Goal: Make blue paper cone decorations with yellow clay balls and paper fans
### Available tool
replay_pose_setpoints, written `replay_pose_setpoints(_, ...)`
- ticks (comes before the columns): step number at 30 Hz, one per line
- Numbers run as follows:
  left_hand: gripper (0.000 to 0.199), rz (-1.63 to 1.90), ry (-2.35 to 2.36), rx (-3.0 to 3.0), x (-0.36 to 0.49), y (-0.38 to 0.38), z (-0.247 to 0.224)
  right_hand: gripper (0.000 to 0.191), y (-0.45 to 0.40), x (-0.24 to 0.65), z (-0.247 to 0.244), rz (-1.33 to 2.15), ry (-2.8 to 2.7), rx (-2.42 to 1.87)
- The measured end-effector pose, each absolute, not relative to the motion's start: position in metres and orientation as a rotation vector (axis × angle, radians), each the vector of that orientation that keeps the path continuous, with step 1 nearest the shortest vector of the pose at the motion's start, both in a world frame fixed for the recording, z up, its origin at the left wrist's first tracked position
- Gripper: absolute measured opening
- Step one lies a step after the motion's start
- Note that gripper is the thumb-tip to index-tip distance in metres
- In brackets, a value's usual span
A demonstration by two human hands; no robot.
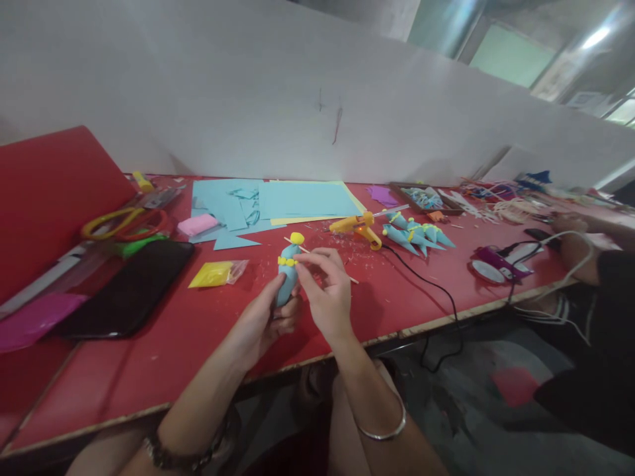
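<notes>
Squeezing too hard could squash the light-blue paper cone [285, 289] that the left hand [258, 324] grips over the near side of the red bench [186, 354]; the right hand [331, 292], fingers pinching the cone's lumpy yellow band [286, 262], could pull bits off.

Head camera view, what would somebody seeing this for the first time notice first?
Likely the small blue paper piece with its bright yellow band, held in the left hand near the middle, the right hand close beside the band. Next, perhaps, the yellow glue gun beyond to the right, beside a cluster of blue cones, all on the vivid red tabletop.
</notes>
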State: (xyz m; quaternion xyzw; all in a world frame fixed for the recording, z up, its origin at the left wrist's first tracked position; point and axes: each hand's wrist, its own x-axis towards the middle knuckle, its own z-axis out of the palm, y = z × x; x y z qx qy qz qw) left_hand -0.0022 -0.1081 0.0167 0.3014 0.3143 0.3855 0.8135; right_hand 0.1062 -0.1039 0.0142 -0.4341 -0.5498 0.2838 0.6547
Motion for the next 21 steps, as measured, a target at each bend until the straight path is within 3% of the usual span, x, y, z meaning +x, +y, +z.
replay_pose_setpoints(21, 0.035, 0.889, 0.782, 0.795, -0.0042, -0.1088, 0.0203, 0.009, -0.1028, 0.1064, 0.0165, 0.803, -1.180, -0.896)
